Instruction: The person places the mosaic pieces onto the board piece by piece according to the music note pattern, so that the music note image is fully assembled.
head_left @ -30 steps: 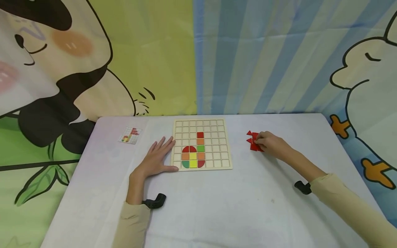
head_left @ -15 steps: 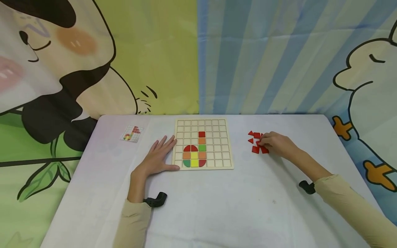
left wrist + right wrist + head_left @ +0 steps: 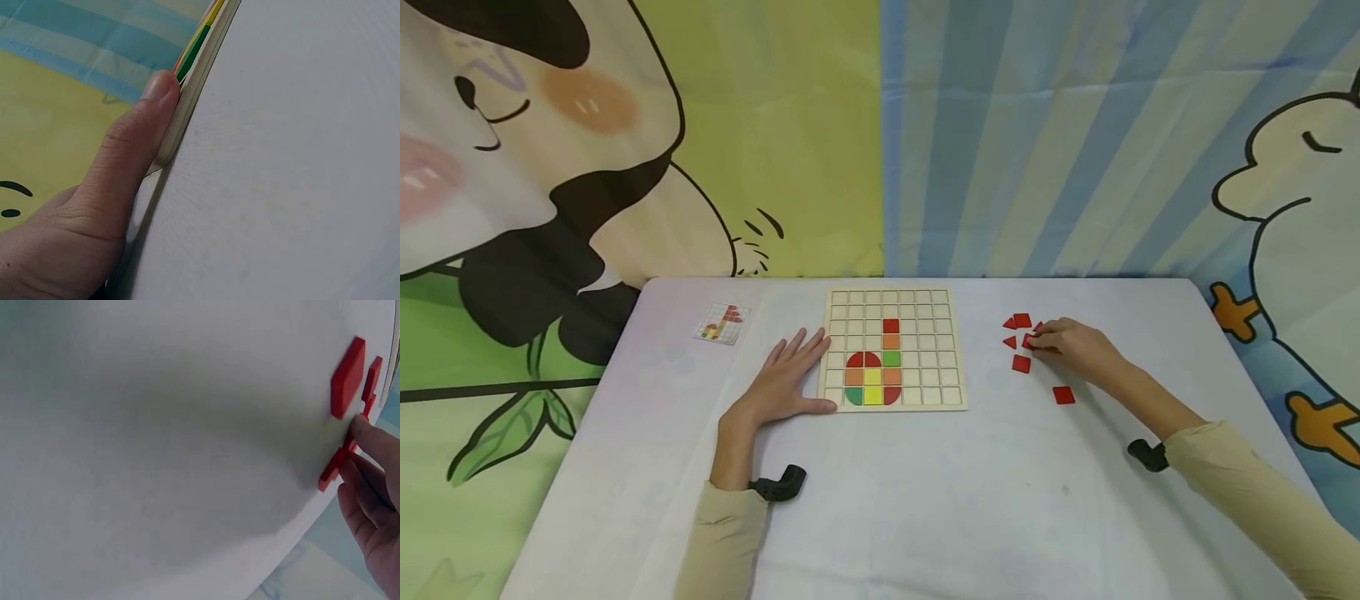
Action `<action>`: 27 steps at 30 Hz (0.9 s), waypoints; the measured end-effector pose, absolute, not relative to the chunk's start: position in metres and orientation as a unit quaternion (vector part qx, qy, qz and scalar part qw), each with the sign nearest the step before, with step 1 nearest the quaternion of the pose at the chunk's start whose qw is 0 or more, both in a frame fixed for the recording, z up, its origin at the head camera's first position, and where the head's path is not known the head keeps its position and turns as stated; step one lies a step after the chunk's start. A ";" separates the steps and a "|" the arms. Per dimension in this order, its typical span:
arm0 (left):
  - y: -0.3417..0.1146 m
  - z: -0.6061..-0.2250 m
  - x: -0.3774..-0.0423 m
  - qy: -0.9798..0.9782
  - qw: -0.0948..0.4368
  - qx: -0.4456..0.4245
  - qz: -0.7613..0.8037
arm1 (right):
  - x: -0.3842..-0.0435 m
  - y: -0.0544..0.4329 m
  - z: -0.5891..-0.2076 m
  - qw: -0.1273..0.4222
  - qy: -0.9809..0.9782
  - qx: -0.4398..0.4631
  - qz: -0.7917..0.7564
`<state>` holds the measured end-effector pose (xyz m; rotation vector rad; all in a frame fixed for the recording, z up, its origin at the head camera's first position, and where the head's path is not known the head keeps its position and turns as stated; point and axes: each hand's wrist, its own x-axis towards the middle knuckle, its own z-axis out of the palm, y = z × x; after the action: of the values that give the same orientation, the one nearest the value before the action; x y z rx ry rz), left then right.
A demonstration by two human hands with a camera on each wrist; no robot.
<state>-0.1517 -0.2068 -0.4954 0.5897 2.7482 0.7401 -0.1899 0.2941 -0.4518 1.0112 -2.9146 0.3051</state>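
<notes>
A wooden grid board (image 3: 925,350) lies flat on the table with red, orange, green and yellow tiles in some cells. My left hand (image 3: 784,379) rests spread at its left side, fingertips and thumb on the rim; the left wrist view shows the thumb (image 3: 134,122) along the board's corner. To the right of the board, my right hand (image 3: 1075,348) pinches a red tile (image 3: 1028,341) between thumb and fingertips, low among other red pieces. Nearby lie red squares (image 3: 1021,363) and red triangles (image 3: 1009,342). One red square (image 3: 1063,395) lies apart, nearer the front.
A small printed pattern card (image 3: 722,323) lies left of the board. White cloth covers the table (image 3: 910,500). Behind it hangs a cartoon-printed backdrop (image 3: 970,133). Black cameras (image 3: 781,483) are strapped to both wrists.
My right hand spreads the red pieces apart, and one red square now lies separately toward the front. The left hand stays on the board's edge. The head view shifts slightly.
</notes>
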 end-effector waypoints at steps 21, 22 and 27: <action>-0.205 -0.498 -0.152 0.937 0.117 0.207 0.255 | -0.261 0.109 -0.426 -0.081 -0.888 0.432 0.138; -0.205 -0.498 -0.152 0.937 0.118 0.206 0.254 | -0.265 0.104 -0.427 -0.084 -0.884 0.440 0.131; -0.207 -0.496 -0.152 0.939 0.122 0.198 0.253 | -0.277 0.089 -0.431 -0.095 -0.873 0.463 0.121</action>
<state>-0.1516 -0.2066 -0.4957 0.5787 2.7409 0.7397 -0.2769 0.0891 -0.4314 1.5491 -2.9210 0.4043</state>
